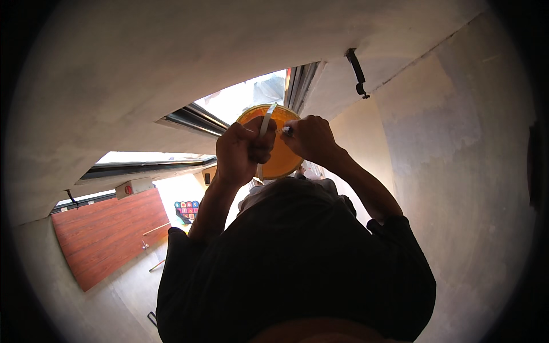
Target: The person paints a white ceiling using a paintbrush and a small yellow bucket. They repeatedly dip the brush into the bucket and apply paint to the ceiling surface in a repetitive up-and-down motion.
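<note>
My left hand (pixel 239 153) grips the pale strap-like handle (pixel 266 121) of a round yellow-orange bucket (pixel 283 159), held up in front of my body. Its fingers curl round the strap. At the bucket's right side, my right hand (pixel 310 139) is closed on a small silvery and dark object (pixel 287 131), too hidden to identify; its tip is over the orange inside of the bucket. My dark clothing fills the bottom of the view, and my hands hide parts of the bucket.
Pale plastered surfaces surround dark-framed window openings (pixel 239 94). A black bracket (pixel 357 71) sticks out at upper right. At the left are a reddish wood-look panel (pixel 108 237), a white box (pixel 133 188) with a red disc, thin sticks, and a multicoloured panel (pixel 186 210).
</note>
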The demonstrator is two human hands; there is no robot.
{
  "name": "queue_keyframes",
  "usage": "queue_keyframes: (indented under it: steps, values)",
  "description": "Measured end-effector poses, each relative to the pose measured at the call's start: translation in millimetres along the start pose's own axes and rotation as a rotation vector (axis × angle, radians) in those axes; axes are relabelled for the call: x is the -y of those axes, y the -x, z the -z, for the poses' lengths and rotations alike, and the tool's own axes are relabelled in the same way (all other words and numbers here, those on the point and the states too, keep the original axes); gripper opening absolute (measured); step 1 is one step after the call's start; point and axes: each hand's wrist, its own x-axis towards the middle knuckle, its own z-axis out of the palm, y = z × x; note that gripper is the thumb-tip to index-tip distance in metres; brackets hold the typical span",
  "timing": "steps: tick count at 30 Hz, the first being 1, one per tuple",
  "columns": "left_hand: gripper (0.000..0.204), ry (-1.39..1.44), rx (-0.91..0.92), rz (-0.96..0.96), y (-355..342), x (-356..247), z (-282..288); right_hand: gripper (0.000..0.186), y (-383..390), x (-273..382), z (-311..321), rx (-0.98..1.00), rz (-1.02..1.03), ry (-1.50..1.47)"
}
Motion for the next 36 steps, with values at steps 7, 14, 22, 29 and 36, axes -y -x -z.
queue_keyframes:
  steps: [7,14,22,29,36]
  values:
    - [0.037,-0.115,-0.323,0.023,4.5,-7.8,-25.3,0.029,13.2,6.0,6.7,-0.127,0.065,0.049]
    - [0.04,0.296,-0.185,0.049,3.1,-13.2,-19.5,0.018,16.6,3.4,3.2,-0.255,-0.025,-0.328]
    - [0.038,0.279,-0.151,0.006,-2.7,1.8,-16.4,0.018,20.2,0.0,-6.4,0.101,-0.191,-0.809]
    - [0.036,0.233,-0.227,-0.012,-2.4,-9.6,-16.4,0.024,16.7,1.3,-1.7,-0.348,0.212,-0.349]
    - [0.037,0.442,-0.149,0.006,7.0,8.2,6.9,0.036,17.2,-16.8,-30.6,-0.367,0.32,-0.109]
